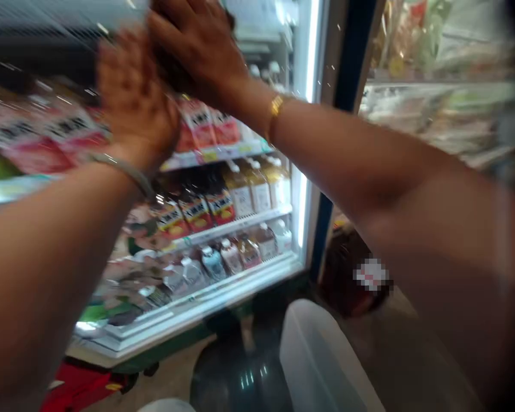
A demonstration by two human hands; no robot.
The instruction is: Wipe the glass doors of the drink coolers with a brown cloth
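My left hand (135, 94) is raised in front of a lit drinks fridge (154, 326), its fingers stretched upward and smeared by motion. A grey band sits on that wrist. Just to its right, my right hand (201, 48) reaches up with bent fingers, a gold bracelet (276, 114) on the wrist. A dark shape (169, 66) shows under the right hand's fingers; its kind cannot be made out. Behind both hands, pink-labelled bottles (203, 123) stand on a shelf. Lower down are dark bottles with red and yellow labels (196, 212) and white-capped yellowish bottles (260, 186).
Small bottles (214, 263) line the lowest fridge shelf. A dark, shiny round surface (236, 377) lies below, beside a white rounded form (321, 360). Something red (79, 386) is at lower left. Packaged goods (433, 114) fill shelves at right, above a dark brown object (347, 274).
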